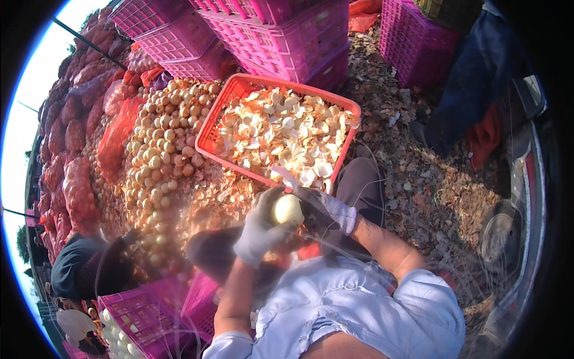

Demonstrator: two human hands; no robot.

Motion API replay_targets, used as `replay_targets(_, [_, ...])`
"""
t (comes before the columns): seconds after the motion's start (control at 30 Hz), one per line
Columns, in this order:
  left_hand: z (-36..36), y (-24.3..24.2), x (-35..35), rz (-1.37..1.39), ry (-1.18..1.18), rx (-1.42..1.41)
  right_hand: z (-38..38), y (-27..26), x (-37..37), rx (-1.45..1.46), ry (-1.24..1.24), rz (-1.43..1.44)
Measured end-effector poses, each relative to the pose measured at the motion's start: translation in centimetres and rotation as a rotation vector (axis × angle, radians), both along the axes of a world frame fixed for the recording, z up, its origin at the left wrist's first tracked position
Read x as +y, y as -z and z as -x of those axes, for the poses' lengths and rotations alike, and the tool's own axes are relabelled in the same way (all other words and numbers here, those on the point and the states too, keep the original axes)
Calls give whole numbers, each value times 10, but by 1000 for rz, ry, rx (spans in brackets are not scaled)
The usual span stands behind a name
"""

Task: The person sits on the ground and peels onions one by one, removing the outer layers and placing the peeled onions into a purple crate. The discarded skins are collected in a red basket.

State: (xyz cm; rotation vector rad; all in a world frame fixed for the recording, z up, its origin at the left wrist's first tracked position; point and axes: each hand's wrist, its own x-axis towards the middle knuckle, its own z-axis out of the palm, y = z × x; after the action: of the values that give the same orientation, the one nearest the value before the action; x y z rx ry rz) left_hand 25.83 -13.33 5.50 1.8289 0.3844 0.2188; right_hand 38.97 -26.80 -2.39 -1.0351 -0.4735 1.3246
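My left hand (261, 229), in a grey-white work glove, is closed around a pale peeled onion (288, 209). My right hand (323, 207), gloved too, is at the onion's right side, and a curved knife blade (284, 175) juts up and left from its fingers. Both hands are just below the near rim of a red plastic basket (257, 176), which holds a heap of onion skins and cut pieces (287, 125). To the left of the basket lies a large pile of onions (161, 143) on the ground.
Magenta crates (287, 49) are stacked behind the basket, with another stack (406, 45) at upper right. Red mesh sacks (78, 179) of onions line the left. A co-worker (89, 267) is at lower left, near a tilted magenta crate (143, 309). A wheel (497, 235) shows at right.
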Motion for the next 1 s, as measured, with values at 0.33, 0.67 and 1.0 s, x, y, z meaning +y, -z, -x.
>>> replay_targets(0.33, [6, 3, -20, 1018, -387, 41, 39, -23, 7, 96, 428, -103])
replay_targets(0.67, [9, -17, -27, 897, -342, 22, 38, -41, -7, -834, 358, -107])
replay_targets(1.0, [14, -20, -24, 956, -336, -193, 26, -71, -8, -1238, 102, -22])
